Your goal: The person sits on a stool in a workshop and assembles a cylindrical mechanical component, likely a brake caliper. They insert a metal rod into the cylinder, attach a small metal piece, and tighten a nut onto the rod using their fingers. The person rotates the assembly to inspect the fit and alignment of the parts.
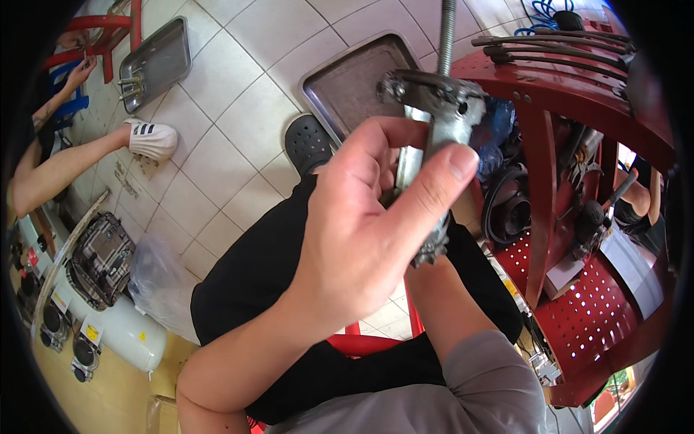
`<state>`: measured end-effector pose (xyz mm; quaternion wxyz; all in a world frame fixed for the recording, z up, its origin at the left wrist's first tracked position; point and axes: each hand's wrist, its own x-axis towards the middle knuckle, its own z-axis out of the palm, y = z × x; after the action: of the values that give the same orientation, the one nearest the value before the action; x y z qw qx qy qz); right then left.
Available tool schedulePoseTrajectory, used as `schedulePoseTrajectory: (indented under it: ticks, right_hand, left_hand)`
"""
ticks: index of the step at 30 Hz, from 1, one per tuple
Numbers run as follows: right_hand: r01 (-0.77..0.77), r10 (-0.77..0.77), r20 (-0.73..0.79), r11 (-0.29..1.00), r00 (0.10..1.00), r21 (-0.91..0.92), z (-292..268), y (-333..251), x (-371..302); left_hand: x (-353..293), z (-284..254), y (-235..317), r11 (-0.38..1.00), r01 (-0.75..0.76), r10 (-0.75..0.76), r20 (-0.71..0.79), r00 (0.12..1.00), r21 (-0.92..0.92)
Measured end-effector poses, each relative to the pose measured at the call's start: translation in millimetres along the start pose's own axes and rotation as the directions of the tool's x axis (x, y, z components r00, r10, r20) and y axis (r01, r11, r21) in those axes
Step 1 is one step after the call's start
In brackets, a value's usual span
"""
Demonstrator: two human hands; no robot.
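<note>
My left hand [361, 217] is closed around a greasy grey metal assembly [448, 130], held up above my lap. Its thumb lies along the near side and its fingers curl round the other. From the top of the assembly a long threaded rod [447, 36] points away from me. A dark, bolted crosspiece [416, 85] sits at the base of the rod, and a toothed end [431, 249] shows below my thumb. My right forearm [441, 296] reaches up behind the assembly. The right hand is hidden there, so its grip does not show.
Beyond my shoe [309, 141] a metal tray [340, 79] lies on the tiled floor. A red metal rack [538, 202] with dark parts stands close on my right. At left are another person's leg [72, 159], a second tray [163, 61] and a white tank [119, 336].
</note>
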<state>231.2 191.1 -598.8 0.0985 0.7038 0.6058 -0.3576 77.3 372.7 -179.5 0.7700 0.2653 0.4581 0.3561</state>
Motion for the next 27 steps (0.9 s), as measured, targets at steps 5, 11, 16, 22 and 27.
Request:
schedulePoseTrajectory:
  ticks: [5,11,16,22,27]
  right_hand:
    - [0.033,-0.033,0.019,0.999,0.999,0.037,-25.0,-11.9,-0.2]
    - [0.099,-0.1,0.008,0.99,0.995,0.104,-52.3,-14.8,-15.2]
    - [0.09,-0.072,-0.061,0.923,0.996,0.373,-26.7,2.3,-10.1]
    - [-0.134,0.159,-0.019,0.886,0.987,0.444,-19.7,-0.3,4.5]
    - [-0.203,0.245,0.009,0.782,0.97,0.59,-22.5,-1.2,8.8]
  left_hand:
    - [-0.4,-3.0,-2.7,1.0,0.009,-0.009,0.024,1.0,-0.003]
    - [-0.6,-0.6,-0.9,0.998,0.033,-0.032,0.013,0.999,-0.055]
    - [-1.9,3.8,-0.7,0.999,0.024,-0.023,0.018,1.0,-0.048]
    - [-0.7,5.5,-3.2,0.998,0.048,-0.048,0.006,0.999,-0.033]
    - [-4.0,12.3,-1.0,0.994,0.076,-0.077,-0.001,0.997,-0.081]
